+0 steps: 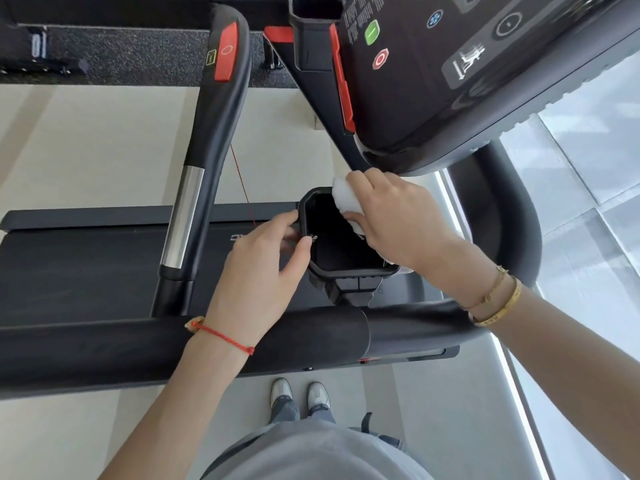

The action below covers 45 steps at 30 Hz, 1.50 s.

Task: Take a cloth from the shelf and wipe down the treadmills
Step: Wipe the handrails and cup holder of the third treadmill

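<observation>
Right hand (pixel 391 216) fingers curled round white cloth (pixel 346 199), pressing it on cup holder (pixel 349 268) rim at 2 o'clock. Cloth long axis runs 11-to-5 o'clock. Left hand (pixel 263 258) thumb and fingers pinch holder rim at 9 o'clock. Treadmill console (pixel 450 81) at 1 o'clock.

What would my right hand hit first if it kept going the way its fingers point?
Probably the inside of the black cup holder: the right hand presses the white cloth over its rim, fingers pointing down into it. Depth is unclear.
</observation>
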Available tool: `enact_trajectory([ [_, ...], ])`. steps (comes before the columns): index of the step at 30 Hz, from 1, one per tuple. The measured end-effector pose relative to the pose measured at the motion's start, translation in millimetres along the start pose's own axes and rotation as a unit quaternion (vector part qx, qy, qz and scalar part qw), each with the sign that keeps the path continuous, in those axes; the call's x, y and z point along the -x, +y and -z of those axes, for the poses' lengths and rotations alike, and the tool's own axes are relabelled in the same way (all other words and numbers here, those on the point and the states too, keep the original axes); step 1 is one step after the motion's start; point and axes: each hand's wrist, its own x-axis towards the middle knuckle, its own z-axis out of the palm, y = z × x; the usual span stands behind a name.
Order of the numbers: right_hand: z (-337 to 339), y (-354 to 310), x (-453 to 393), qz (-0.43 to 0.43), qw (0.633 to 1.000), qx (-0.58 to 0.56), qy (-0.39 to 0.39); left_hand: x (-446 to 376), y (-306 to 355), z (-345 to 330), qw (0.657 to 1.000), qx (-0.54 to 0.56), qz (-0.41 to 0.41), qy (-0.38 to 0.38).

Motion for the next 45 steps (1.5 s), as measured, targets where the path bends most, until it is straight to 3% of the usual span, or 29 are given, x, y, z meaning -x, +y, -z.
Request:
enact_trajectory([
  [7, 1, -10, -37, 0.13, 0.991, 0.023, -0.025, 0, 1, 0, 1.0, -0.005, -0.004, -0.001],
  [20, 6, 1, -1, -0.066, 0.992, -0.102, -0.032, 1, -2, 0, 1.0, 0.003, -0.006, -0.001],
  [27, 27, 11, 41, -0.128, 0.925, -0.356, -0.022, 1, -2, 0, 1.0, -0.01, -0.011, 0.008],
  [30, 33, 3, 52, -0.081, 0.911, -0.403, -0.027, 6, 1, 4, 1.0, -0.018, -0.018, -0.008],
  [33, 35, -9, 56, -0.001, 0.931, -0.347, -0.114, 15, 3, 12, 0.999, -0.034, -0.015, -0.026],
  [36, 38, -25, 52, 0.007, 0.947, -0.282, -0.153, 31, 3, 21, 0.999, -0.046, -0.006, -0.014],
  [39, 34, -46, 38, 0.053, 0.979, -0.165, -0.105, 46, 4, 29, 0.998, -0.054, -0.009, 0.012],
  [42, 29, -54, 30, 0.029, 0.986, -0.134, -0.096, 60, 3, 32, 0.997, -0.065, -0.007, 0.033],
  [45, 25, -57, 41, 0.03, 0.992, -0.119, -0.011, 73, 3, 33, 0.995, -0.08, -0.015, 0.056],
])
